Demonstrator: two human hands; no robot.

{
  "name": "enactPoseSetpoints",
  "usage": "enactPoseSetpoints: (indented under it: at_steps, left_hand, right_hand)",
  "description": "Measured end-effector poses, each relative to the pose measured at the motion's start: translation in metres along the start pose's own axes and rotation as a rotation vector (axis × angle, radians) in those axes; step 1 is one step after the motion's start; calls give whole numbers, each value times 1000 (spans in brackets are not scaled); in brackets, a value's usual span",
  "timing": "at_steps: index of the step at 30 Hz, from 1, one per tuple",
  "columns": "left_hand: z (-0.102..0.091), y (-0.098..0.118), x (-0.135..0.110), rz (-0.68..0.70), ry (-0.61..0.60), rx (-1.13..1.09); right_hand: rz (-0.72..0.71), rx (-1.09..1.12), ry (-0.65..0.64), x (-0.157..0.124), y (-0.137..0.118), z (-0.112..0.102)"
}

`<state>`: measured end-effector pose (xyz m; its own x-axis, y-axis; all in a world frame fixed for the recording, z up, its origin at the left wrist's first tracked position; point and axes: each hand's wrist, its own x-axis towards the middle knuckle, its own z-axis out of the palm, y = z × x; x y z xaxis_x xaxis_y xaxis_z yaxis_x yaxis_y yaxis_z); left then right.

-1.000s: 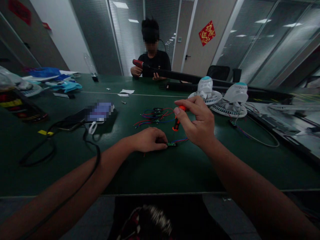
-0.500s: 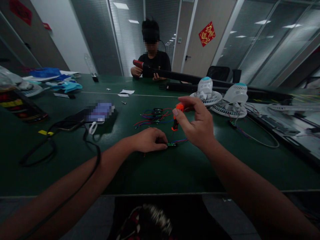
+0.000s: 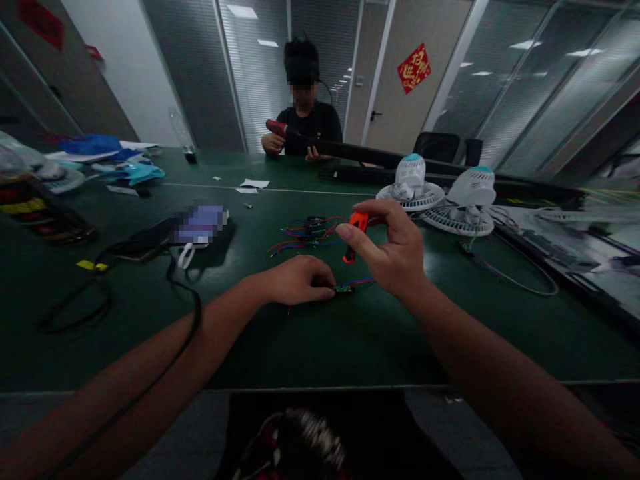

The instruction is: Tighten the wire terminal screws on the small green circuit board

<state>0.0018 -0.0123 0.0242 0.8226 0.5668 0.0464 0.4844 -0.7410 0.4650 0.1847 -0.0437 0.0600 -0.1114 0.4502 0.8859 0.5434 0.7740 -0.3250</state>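
Note:
Between the thumb and fingers of my right hand (image 3: 393,250) is an orange and black screwdriver (image 3: 358,223), upright with its thin shaft pointing down at a small green circuit board (image 3: 344,289). My left hand (image 3: 303,279) lies on the table, its thumb and fingertips closed on the board's left end. Red and blue wires (image 3: 363,282) leave the board's right end and pass beneath my right hand. Just beyond my hands lie several more small boards with red and blue wires (image 3: 310,232). Whether the screwdriver's tip touches a screw is too small to tell.
White fan heads (image 3: 473,203) lie at the right, beside long black rails. At the left are a phone (image 3: 200,223), a black cable (image 3: 197,307) and a dark bottle (image 3: 45,210). Across the green table (image 3: 240,353) a person (image 3: 313,123) holds a red tool.
My right thumb and fingers have shifted slightly around the screwdriver handle, and the hand sits a little lower. My left hand and the board have stayed in place.

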Motion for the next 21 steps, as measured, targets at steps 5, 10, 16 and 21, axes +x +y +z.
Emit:
enactPoseSetpoints:
  at_steps: [5, 10, 16, 21]
  left_hand:
    - [0, 1, 0, -16, -2, 0]
    - [0, 2, 0, -34, -12, -5]
    - [0, 0, 0, -19, -5, 3]
    - [0, 0, 0, -9, 3, 1]
  right_hand:
    - [-38, -29, 18, 1, 0, 1]
    - [-29, -50, 24, 1, 1, 1]
    - [-33, -58, 10, 2, 1, 0]
    - [-14, -37, -13, 1, 1, -1]
